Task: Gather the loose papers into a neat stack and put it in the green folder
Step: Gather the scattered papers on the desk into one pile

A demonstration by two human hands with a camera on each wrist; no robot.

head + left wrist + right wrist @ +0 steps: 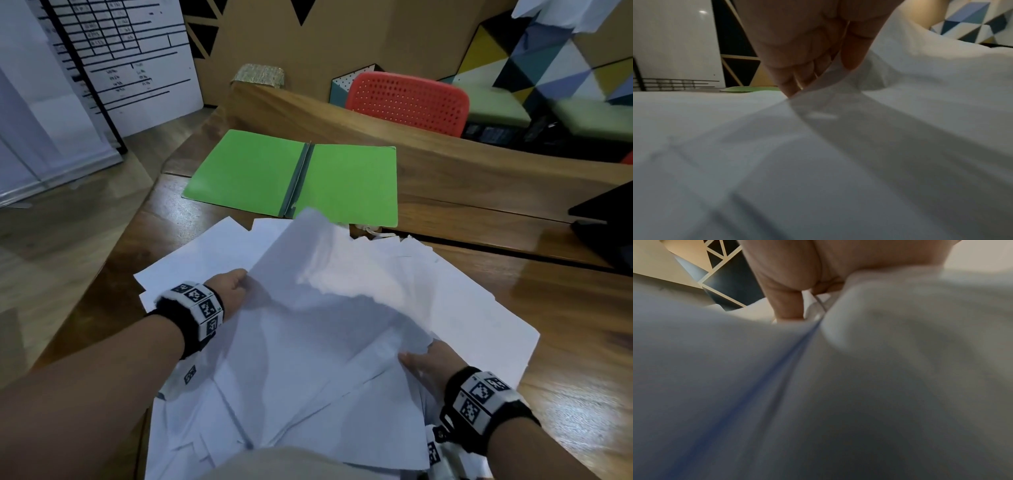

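Observation:
Several loose white papers lie fanned in a messy heap on the wooden desk near me. My left hand pinches the left edge of a raised sheet, thumb on top; in the left wrist view the fingers curl under that sheet. My right hand holds the right side of the heap, fingers tucked under the sheets; the right wrist view shows its fingers buried in paper. The green folder lies open and flat beyond the heap.
The wooden desk has a raised back ledge behind the folder. A red perforated chair stands beyond it. A dark laptop sits at the right edge. A white printed board leans at the left.

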